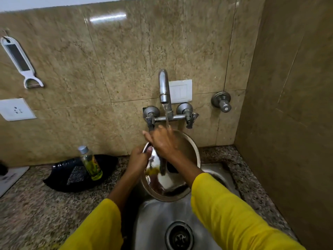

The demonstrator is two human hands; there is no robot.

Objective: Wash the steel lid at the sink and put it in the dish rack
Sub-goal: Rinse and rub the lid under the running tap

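Steel lid (177,152), wet, rigid, likely slippery; left hand (137,158) fingers grip its rim, right hand (163,141) spread flat rubs it under tap (164,87)

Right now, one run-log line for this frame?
stage: rinsing | steel lid: tilted under running tap | left hand: grips rim | right hand: rubs lid

The sink (158,224) basin lies open below the tilted steel lid (182,156) — above it, the faucet spout (164,87) and its two valve handles crowd the wall. Left, a bottle (91,162) (on a black tray (72,177)) blocks the granite counter (36,210); the right wall (288,105) closes in.
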